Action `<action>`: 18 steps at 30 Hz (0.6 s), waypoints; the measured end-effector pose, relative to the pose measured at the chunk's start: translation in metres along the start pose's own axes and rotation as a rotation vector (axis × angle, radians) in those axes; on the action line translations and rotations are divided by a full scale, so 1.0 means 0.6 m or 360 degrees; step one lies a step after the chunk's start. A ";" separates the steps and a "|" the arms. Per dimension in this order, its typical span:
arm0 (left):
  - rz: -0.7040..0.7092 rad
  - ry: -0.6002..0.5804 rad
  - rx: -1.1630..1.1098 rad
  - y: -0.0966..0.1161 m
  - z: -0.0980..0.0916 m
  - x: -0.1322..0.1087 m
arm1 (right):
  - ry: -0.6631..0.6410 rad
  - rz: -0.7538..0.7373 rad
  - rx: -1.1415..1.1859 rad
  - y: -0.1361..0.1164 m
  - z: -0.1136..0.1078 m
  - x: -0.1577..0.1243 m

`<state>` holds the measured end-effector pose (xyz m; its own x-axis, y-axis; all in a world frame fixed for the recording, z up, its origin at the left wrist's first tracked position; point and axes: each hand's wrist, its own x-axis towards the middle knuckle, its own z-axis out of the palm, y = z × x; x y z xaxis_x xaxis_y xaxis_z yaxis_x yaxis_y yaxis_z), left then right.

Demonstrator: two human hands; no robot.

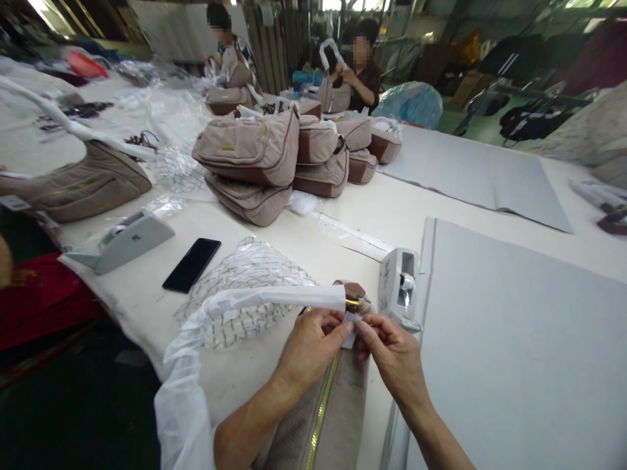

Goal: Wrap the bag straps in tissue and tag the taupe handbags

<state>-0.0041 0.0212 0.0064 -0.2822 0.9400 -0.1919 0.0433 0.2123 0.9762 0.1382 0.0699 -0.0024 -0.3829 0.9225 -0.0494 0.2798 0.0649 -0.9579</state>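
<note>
So in the head view, the taupe zip-top handbag (pixel 350 398) sat at the table's near edge, between and below the wearer's forearms, brass zipper (pixel 323 408) closed as far as it showed. The left hand (pixel 311 346) was pinching a small white slip (pixel 349 337) between thumb and finger, and the right hand (pixel 394 352) had its fingertips closed on the slip's other side, right by the gold ring (pixel 353 303). Progress-wise, I'd call it partway: the shoulder strap (pixel 274 297) was already sleeved in white wrap, but that ring was partly bare and the slip wasn't smoothed down. Can't tell about the strap's other end, it ran out of frame. A tape dispenser (pixel 399 287) stood just beyond the bag, a black phone (pixel 192 264) lay off to the left, and more taupe bags (pixel 249 147) were piled farther back.
</note>
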 end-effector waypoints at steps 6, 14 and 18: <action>0.0002 0.0065 -0.0385 -0.003 0.007 0.010 | 0.0148 -0.0043 -0.0020 -0.017 0.007 0.015; -0.0012 0.0113 -0.0565 0.001 0.008 0.009 | 0.0259 -0.0118 -0.0200 -0.016 0.013 0.019; -0.0096 0.0091 -0.0697 -0.005 0.011 0.006 | 0.0357 -0.0091 -0.0148 -0.019 0.026 0.021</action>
<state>0.0012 0.0258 0.0020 -0.3246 0.9106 -0.2559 -0.3814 0.1216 0.9164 0.1166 0.0749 0.0035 -0.1982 0.9770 0.0781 0.3470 0.1445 -0.9267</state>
